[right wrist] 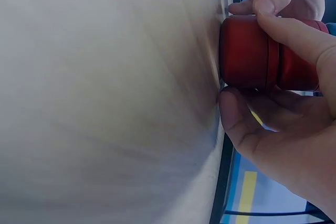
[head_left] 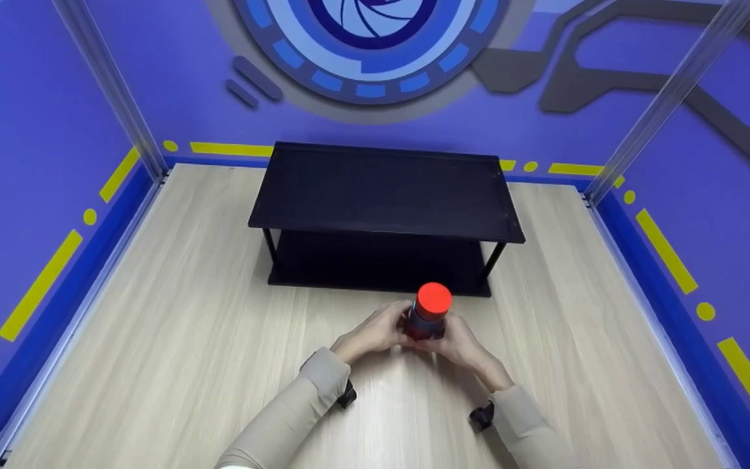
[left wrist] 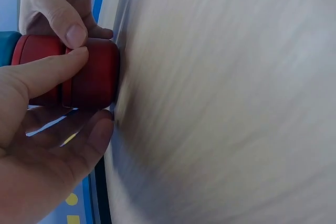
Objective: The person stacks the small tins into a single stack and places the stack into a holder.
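Observation:
A cylindrical container with a bright red top [head_left: 433, 298] stands upright at the table, just in front of the black shelf. Its lower part [left wrist: 95, 80] is dark red with a grooved seam, and a teal section [left wrist: 7, 48] lies above that. My left hand [head_left: 378, 327] grips it from the left, thumb across the near side and fingers round behind. From the right, my right hand [head_left: 461, 345] holds it the same way, with the two thumb tips close together low on the red part. The base is right at the tabletop in both wrist views.
The black two-tier shelf [head_left: 385, 192] stands behind the container, its lower board [head_left: 375, 260] close to the hands. Pale wood tabletop [head_left: 173, 339] spreads to both sides. Blue-purple panels [head_left: 17, 117] wall the left, back and right. Dark wrist devices [head_left: 481, 417] sit at the sleeves.

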Available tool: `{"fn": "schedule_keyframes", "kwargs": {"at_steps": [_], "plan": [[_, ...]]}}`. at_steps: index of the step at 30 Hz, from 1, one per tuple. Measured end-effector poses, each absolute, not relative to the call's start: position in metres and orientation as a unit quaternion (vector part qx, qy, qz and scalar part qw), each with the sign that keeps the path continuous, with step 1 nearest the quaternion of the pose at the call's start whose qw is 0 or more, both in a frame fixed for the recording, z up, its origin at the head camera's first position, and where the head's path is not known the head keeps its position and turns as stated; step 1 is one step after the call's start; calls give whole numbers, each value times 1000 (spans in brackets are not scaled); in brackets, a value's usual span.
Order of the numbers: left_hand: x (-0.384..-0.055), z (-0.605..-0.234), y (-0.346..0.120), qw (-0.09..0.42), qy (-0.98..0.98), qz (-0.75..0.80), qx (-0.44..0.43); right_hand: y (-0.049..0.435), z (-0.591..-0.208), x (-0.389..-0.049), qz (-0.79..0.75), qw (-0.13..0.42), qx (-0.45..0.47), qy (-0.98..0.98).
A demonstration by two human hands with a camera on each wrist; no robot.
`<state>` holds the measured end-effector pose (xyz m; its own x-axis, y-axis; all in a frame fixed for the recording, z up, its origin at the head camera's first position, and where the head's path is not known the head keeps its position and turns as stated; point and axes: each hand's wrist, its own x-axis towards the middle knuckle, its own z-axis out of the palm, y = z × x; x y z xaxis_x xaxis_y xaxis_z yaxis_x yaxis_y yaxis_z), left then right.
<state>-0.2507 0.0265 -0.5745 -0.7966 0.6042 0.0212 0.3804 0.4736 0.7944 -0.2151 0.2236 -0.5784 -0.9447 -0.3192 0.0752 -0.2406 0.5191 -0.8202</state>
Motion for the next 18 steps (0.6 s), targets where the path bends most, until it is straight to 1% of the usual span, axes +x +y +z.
{"fn": "schedule_keyframes", "kwargs": {"at_steps": [13,18], "plan": [[-255,-566,20,120,845,423,304,219,-567,-219,-467,53,-157,869],[-259,-556,16,121,840,431,307,216,-556,-224,-450,43,-163,877]]}}
